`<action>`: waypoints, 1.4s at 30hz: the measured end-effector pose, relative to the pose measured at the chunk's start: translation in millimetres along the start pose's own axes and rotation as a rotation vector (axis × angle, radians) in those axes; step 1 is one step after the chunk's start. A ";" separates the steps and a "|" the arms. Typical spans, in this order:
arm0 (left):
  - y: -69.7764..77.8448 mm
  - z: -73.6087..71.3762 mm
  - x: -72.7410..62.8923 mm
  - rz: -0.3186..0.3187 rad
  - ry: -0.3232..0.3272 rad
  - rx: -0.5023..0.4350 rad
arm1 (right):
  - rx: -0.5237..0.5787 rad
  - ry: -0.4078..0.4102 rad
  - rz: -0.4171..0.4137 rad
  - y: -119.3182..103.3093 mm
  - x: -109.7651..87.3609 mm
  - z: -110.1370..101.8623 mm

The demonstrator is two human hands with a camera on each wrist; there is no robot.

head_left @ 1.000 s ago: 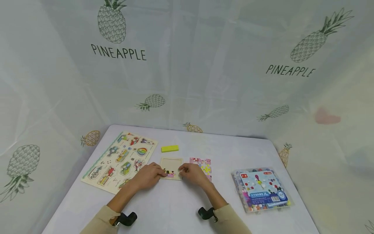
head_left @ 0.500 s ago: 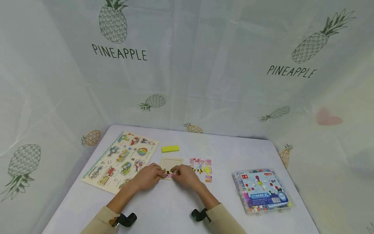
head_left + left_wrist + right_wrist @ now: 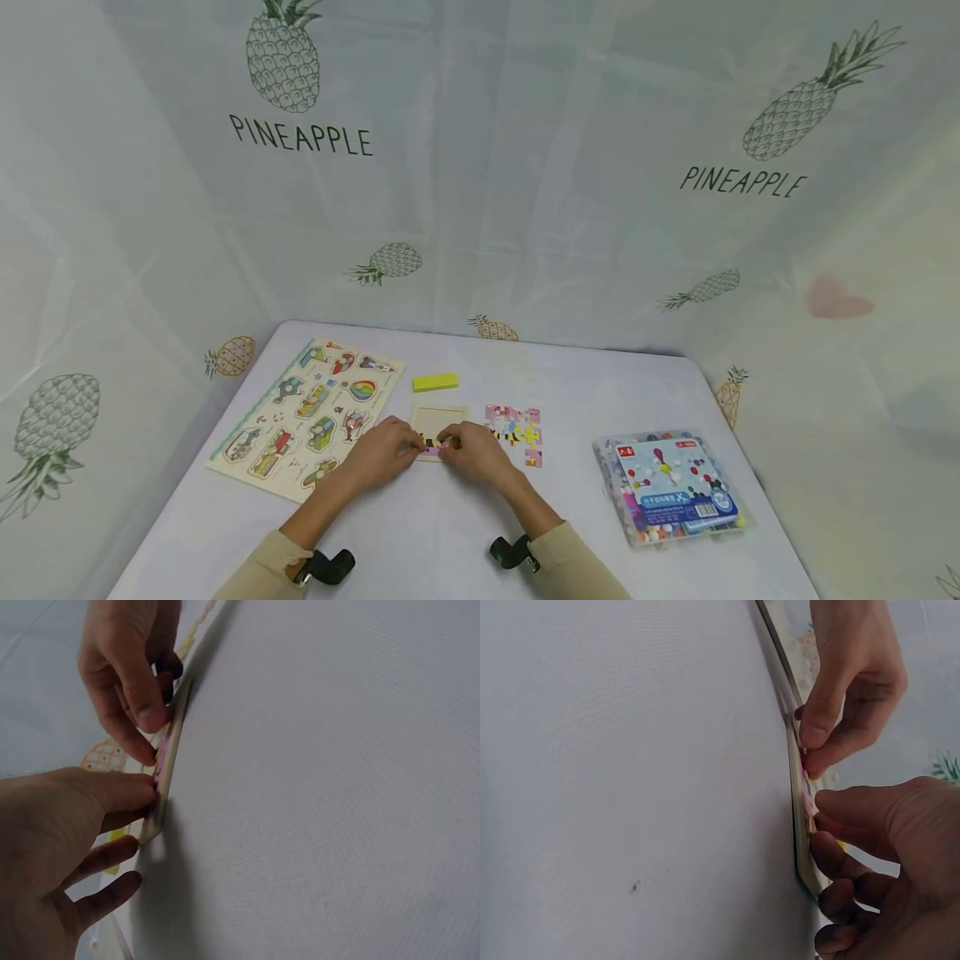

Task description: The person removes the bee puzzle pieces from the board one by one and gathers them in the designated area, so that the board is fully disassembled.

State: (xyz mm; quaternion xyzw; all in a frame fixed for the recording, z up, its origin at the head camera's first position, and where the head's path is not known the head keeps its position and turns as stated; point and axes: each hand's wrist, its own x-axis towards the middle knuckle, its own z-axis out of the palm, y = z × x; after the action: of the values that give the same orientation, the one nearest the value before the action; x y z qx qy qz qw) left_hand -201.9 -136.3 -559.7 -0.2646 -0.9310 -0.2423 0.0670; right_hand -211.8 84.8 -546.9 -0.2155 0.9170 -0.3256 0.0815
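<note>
A small wooden puzzle tray (image 3: 440, 417) lies on the white table, with pink and dark puzzle pieces (image 3: 431, 445) along its near side. At the tray's left edge my left hand (image 3: 382, 452) holds on with thumb and forefinger, its other fingers spread loosely in the left wrist view. My right hand (image 3: 477, 452) pinches a puzzle piece low in the tray, close beside the left fingertips. That piece is mostly hidden by the fingers; a bit of pink (image 3: 807, 796) shows in the right wrist view. Just right of the tray lies a cluster of loose pieces (image 3: 517, 423).
Behind the tray lies a yellow block (image 3: 435, 382). A large picture board (image 3: 303, 412) with vehicle shapes takes up the table's left side. On the right sits a clear plastic box (image 3: 672, 487) of coloured parts. Pineapple-print cloth hangs around the table.
My right hand has moved left from the tray's right edge to the pieces near the left fingers, uncovering more of the loose cluster. The left hand has stayed about where it was.
</note>
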 end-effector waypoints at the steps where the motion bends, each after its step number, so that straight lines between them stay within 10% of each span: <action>1: 0.5 0.7 0.5 -0.016 0.006 -0.003 | 0.001 -0.001 0.001 0.0 0.0 0.2; 17: 2.1 2.1 5.3 -0.128 0.011 -0.041 | 0.031 0.048 0.001 -2.7 1.2 -3.0; 42: 0.7 2.5 5.6 -0.109 0.004 -0.037 | 0.164 0.104 0.081 36.1 -22.5 -47.0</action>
State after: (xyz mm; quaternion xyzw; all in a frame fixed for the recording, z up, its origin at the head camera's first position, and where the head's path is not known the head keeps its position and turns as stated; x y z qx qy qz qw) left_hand -206.4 -132.0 -560.1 -0.2144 -0.9392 -0.2635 0.0506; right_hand -217.7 146.4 -533.0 -0.1535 0.8983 -0.4065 0.0645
